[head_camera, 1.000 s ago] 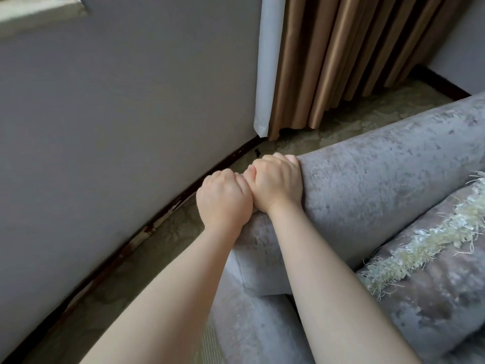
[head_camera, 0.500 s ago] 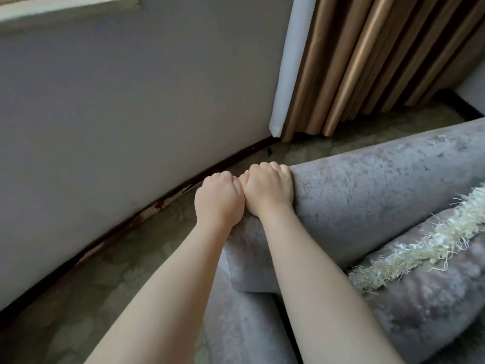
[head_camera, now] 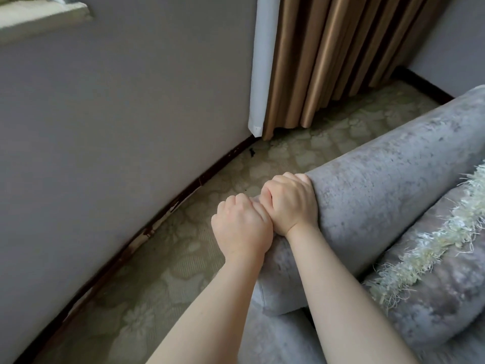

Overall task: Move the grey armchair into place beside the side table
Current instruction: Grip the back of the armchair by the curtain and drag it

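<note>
A grey wall (head_camera: 118,127) fills the view from 7 to 12 o'clock, with a dark, scuffed skirting (head_camera: 147,229) curving along its foot. The armchair (head_camera: 380,193), in mottled grey velvet, takes up the side from 3 to 6 o'clock; its thick rolled arm runs from the 2 o'clock edge down to the centre, and it stands apart from the wall with a strip of floor between. That floor is a pale green carpet (head_camera: 162,271) with a flower pattern, reaching from 7 o'clock up to 1 o'clock. A bronze curtain (head_camera: 328,61) hangs in folds at 12 to 1 o'clock, a white lining (head_camera: 259,61) on its 9 o'clock edge, both ending just above the carpet. A grey cushion (head_camera: 433,271) with a cream fringe lies on the seat at 4 o'clock, against the arm's inner side. Two bare forearms come up from 6 o'clock. The right hand (head_camera: 288,203) grasps the end of the arm, fingers curled over its top edge; the left hand (head_camera: 241,229), touching it at its 8 o'clock side, grasps the arm's rounded end with fingers curled out of sight. A pale sill (head_camera: 39,19) sits at 11 o'clock. A small dark speck (head_camera: 252,152) lies on the carpet by the skirting, under the lining.
</note>
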Demonstrator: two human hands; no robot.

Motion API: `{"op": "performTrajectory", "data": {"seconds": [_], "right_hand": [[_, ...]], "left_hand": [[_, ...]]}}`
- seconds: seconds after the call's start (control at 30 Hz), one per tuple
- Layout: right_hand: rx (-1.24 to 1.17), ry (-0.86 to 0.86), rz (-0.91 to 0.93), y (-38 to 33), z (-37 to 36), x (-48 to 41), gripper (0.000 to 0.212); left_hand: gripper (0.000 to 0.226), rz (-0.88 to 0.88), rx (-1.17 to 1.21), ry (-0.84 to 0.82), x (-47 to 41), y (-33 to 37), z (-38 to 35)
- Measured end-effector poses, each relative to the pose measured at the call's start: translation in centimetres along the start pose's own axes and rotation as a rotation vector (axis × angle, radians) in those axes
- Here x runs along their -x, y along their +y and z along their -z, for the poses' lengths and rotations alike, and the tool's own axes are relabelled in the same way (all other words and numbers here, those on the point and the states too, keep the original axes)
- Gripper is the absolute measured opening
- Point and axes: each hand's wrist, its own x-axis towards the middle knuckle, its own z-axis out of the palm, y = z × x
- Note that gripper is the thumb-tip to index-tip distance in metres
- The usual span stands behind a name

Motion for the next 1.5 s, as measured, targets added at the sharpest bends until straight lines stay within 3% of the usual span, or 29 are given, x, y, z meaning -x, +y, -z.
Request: {"op": "performTrajectory", "data": {"seconds": [0.33,0.53,0.77,1.03,1.27,1.5], "right_hand": [[0.005,-0.032,0.005,0.2,-0.3,-0.3,0.047],[-0.019,-0.03,0.009,0.3,-0.3,-0.1,0.05],[-0.024,-0.106,0.079,1.2,0.4,0.7,0.036],[0.036,-0.195,0.171,0.0,3.4,6.3,0.036],[0.057,-0.209,0.111,-1.7,3.4,7.5,0.034],[0.016,-0.108,0.075,-1.9,2.5,6.4,0.054]], "left_hand": [[0.042,-0.009,-0.019,0.001,-0.2,0.2,0.3],[0.036,0.035,-0.044,0.012,0.0,0.6,0.6],[0.035,0.108,-0.057,0.033,1.0,1.7,0.9],[0.029,0.141,-0.081,-0.032,7.4,1.9,4.0],[0.028,0.105,-0.052,-0.065,8.2,0.2,4.9],[0.03,0.098,-0.029,-0.003,7.2,-0.6,3.6]]}}
